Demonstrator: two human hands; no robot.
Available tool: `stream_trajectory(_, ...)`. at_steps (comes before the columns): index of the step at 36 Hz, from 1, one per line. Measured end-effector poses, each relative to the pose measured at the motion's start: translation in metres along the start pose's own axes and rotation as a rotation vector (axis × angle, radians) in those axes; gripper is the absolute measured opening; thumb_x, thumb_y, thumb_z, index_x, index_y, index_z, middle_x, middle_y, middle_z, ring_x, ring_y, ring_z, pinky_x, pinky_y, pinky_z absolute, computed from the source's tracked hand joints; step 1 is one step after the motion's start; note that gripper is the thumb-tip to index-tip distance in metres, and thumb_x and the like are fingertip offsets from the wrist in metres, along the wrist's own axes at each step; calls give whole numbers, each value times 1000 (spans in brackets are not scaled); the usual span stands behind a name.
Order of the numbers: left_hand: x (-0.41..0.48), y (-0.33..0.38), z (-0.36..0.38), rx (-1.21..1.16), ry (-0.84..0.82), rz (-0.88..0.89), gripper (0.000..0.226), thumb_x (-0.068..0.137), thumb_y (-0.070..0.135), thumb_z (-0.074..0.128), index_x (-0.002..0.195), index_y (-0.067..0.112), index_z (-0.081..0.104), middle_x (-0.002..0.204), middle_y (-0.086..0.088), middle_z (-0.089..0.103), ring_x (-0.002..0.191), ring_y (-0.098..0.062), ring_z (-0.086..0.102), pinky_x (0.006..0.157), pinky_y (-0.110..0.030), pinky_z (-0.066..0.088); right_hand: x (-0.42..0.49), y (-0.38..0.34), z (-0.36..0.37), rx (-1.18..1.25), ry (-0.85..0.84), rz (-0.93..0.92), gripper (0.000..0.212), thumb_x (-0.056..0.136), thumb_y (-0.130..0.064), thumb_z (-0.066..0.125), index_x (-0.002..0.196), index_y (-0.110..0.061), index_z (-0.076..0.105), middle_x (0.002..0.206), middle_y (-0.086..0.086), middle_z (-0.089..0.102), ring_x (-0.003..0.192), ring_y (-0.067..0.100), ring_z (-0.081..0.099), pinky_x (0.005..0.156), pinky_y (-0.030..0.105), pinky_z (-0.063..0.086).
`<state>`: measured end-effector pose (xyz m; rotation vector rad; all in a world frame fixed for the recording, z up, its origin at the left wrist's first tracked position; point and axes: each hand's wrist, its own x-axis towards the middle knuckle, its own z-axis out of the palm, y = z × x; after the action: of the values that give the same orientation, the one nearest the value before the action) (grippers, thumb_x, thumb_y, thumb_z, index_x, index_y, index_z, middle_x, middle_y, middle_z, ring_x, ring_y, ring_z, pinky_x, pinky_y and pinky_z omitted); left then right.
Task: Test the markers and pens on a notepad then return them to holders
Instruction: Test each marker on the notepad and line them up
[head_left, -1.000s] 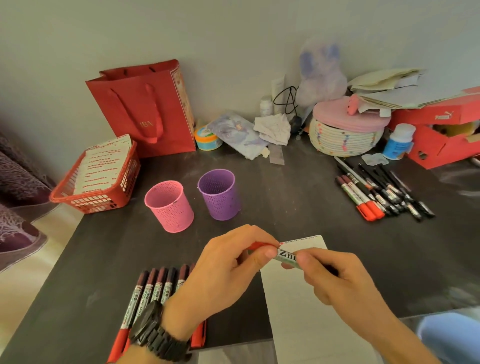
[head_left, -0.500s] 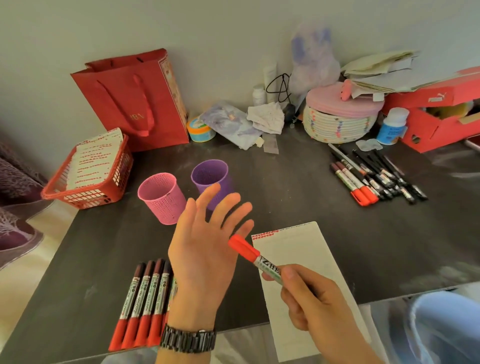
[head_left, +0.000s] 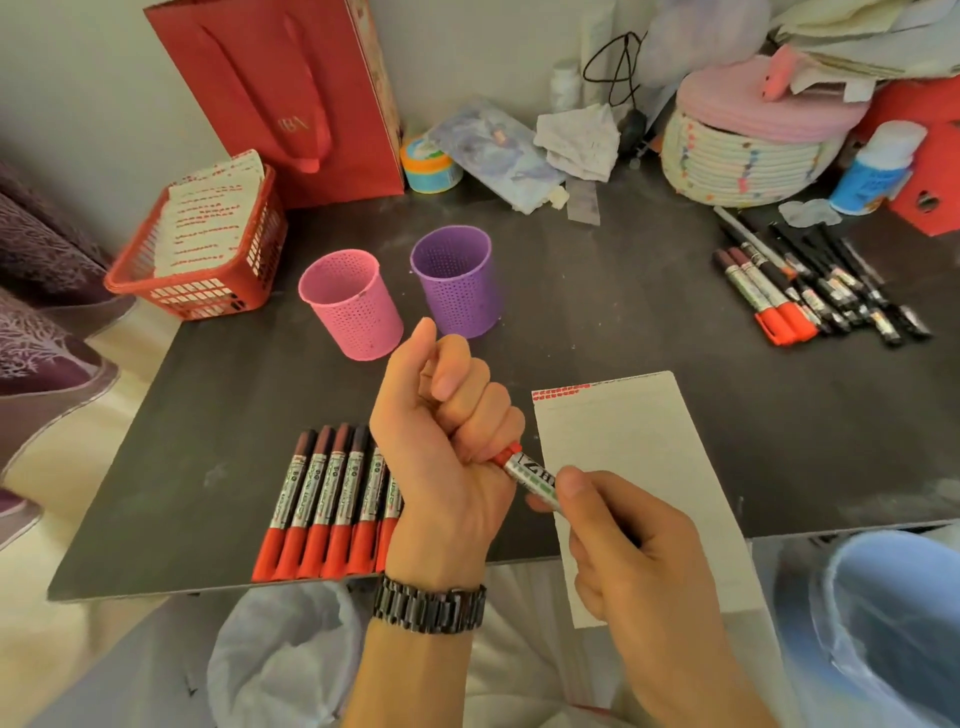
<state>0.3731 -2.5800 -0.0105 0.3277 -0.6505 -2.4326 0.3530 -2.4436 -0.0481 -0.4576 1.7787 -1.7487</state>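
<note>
At the far left a red basket (head_left: 202, 260) of paper slips stood on the dark surface (head_left: 571, 322) with a red bag (head_left: 291, 93) behind it. Next came the pink holder (head_left: 353, 306) and the purple holder (head_left: 457, 280), side by side, with no pens standing up out of either (their floors could not be fully seen). Nearer the edge lay a row of markers (head_left: 327, 499), red caps toward the person, partly hidden by the left hand (head_left: 441, 431). That hand, with a watch (head_left: 428, 605) at the wrist, was balled into a fist round the red cap end of the marker (head_left: 530, 470). The right hand (head_left: 639, 551) pinched the same marker by its labelled barrel between thumb and fingers. So the two hands met on it, held in the air at the left edge of the notepad (head_left: 623, 452), whose page looked unmarked. Whether the cap had parted from the barrel could not be told, since the fist covered it. The marker looked light, stiff and smooth, a plastic tube likely to slip in a loose pinch. The barrel was best taken firmly near its middle, and the cap wrapped whole and pulled straight off, not bent. Far right, well apart from the notepad, a loose bunch of pens (head_left: 810, 291) lay on the surface, probably yet to be tested.
</note>
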Motion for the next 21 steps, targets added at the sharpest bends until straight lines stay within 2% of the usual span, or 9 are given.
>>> stream_trajectory(3, 3, 6, -9, 23, -14, 10, 43, 96, 34, 47, 56, 20, 42, 43, 10, 21, 34, -5, 12, 32, -18, 17, 8, -3, 2, -42, -47, -23, 39, 77, -67, 52, 83, -38, 77, 52, -9, 42, 46, 6, 37, 49, 18, 31)
stream_trajectory(6, 5, 12, -19, 194, -12, 55, 36, 98, 30, 46, 68, 15, 58, 49, 6, 30, 38, -7, 25, 38, -19, 25, 19, -8, 0, -102, -118, -58, 38, 80, -62, 51, 79, -34, 76, 52, -11, 42, 46, 4, 37, 46, 12, 29)
stream_trajectory(8, 2, 16, -28, 451, 1, 128, 29, 100, 26, 45, 86, 12, 67, 62, -2, 52, 51, -16, 50, 51, -23, 43, 27, -12, -2, -194, -154, -119, 33, 83, -61, 49, 74, -37, 71, 54, -9, 43, 48, 4, 38, 48, 16, 31)
stream_trajectory(10, -3, 17, -40, 811, 13, 183, 25, 98, 25, 47, 103, 17, 70, 90, -5, 70, 79, -21, 65, 70, -27, 53, 36, -16, -6, -267, -156, -182, 27, 83, -60, 50, 78, -42, 69, 57, -8, 50, 52, 4, 44, 50, 16, 37)
stream_trajectory(11, -6, 18, -47, 966, 22, 190, 26, 97, 27, 46, 105, 22, 70, 96, -1, 72, 85, -18, 66, 72, -25, 53, 41, -17, -8, -297, -150, -208, 25, 83, -59, 51, 83, -43, 70, 60, -9, 56, 55, 4, 49, 51, 15, 39)
stream_trajectory(13, -13, 22, -59, 1146, 39, 183, 27, 97, 31, 45, 101, 31, 71, 88, 4, 71, 78, -9, 64, 66, -17, 48, 50, -19, -12, -346, -148, -240, 24, 83, -56, 54, 92, -44, 72, 66, -10, 66, 63, 5, 59, 54, 11, 41)
stream_trajectory(15, -22, 29, -68, 1217, 26, 164, 26, 98, 32, 47, 103, 34, 72, 77, 7, 70, 69, -4, 61, 63, -14, 45, 59, -16, -13, -356, -159, -225, 25, 83, -54, 55, 99, -41, 68, 69, -6, 70, 64, 7, 64, 56, 13, 42)
stream_trajectory(18, -37, 35, -78, 1318, 7, 105, 25, 98, 39, 51, 114, 41, 70, 86, 13, 73, 72, 1, 60, 66, -16, 47, 72, -12, -9, -327, -113, -175, 33, 78, -52, 61, 101, -28, 58, 70, -7, 73, 62, 7, 67, 58, 23, 49)
stream_trajectory(21, -48, 35, -84, 1408, 16, 90, 24, 93, 42, 60, 115, 48, 69, 89, 23, 71, 72, 6, 58, 66, -12, 44, 82, -9, 0, -142, -31, -90, 45, 70, -45, 74, 105, -22, 57, 73, -3, 74, 62, 10, 70, 53, 20, 56)
